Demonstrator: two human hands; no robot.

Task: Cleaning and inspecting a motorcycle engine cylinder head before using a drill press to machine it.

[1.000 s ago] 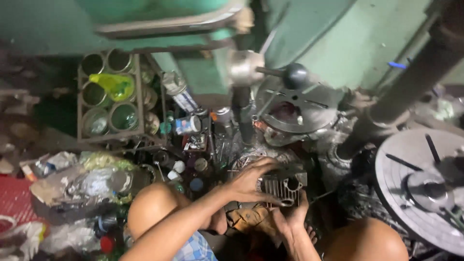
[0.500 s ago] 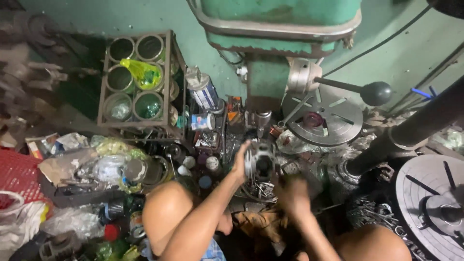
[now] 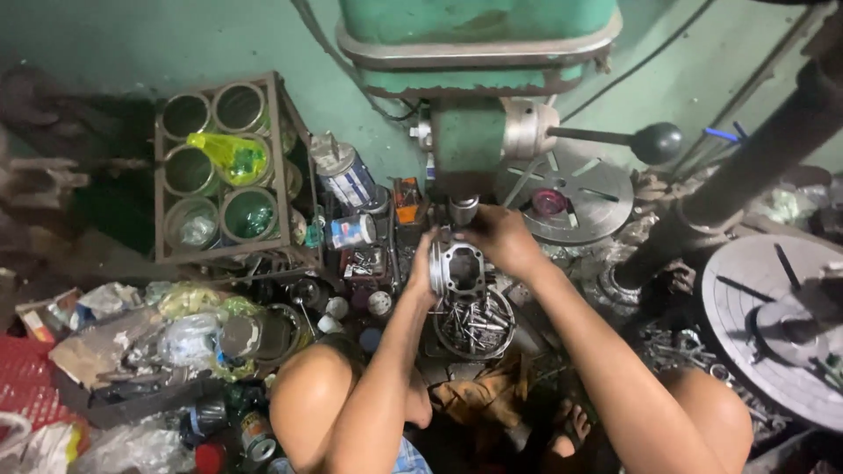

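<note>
In the head view, a grey metal cylinder (image 3: 457, 266) with a round bore is being held up under the green drill press (image 3: 470, 132), just below its spindle (image 3: 463, 211). The left hand (image 3: 422, 268) is being pressed against the cylinder's left side, its grip closed on the part; the right hand (image 3: 497, 239) is being wrapped over the cylinder's upper right edge, its grip closed there too. Directly beneath the cylinder, a round tray (image 3: 475, 326) of bolts and small steel bits is lying on the floor. To the left, a rack (image 3: 219, 171) of cans is standing by the wall, with a yellow-green bag (image 3: 230, 154) tucked into it. A slotted round plate (image 3: 564, 190) is lying right of the press.
</note>
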